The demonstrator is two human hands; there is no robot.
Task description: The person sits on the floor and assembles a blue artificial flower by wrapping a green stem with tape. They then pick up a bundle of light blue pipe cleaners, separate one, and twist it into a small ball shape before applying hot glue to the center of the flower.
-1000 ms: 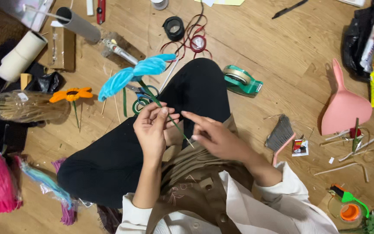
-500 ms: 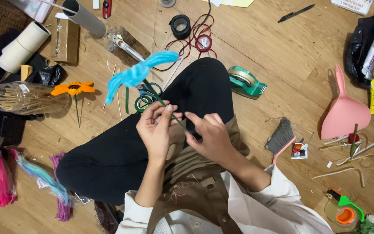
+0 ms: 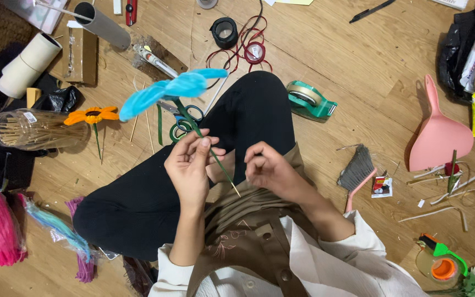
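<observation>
Left hand (image 3: 191, 168) closed around the green stem (image 3: 211, 155) of a blue handmade flower (image 3: 167, 91), fingertips pinching it near the middle. Flower head up and away from the hands, tilted to the left; bare wooden tip of the stem pointing down between both hands. Right hand (image 3: 270, 168) loosely curled just beside the lower stem, fingers bent inward; impossible to tell if touching the stem or holding something small. Both hands above a black trouser leg (image 3: 155, 203) and a brown apron (image 3: 248, 231).

Just beyond the left hand, under the flower head, green-handled scissors (image 3: 182, 124) on the wooden floor (image 3: 331, 49). Further left of the left hand, an orange paper flower (image 3: 92, 116) and a clear jar of sticks (image 3: 31, 129) lying on its side. Beyond the right hand, a green tape dispenser (image 3: 310, 100). To the right of the right hand, a small hand brush (image 3: 357, 175), then a pink dustpan (image 3: 440, 137). Far beyond both hands, a black tape roll (image 3: 224, 32) and red ribbon (image 3: 248, 52)
</observation>
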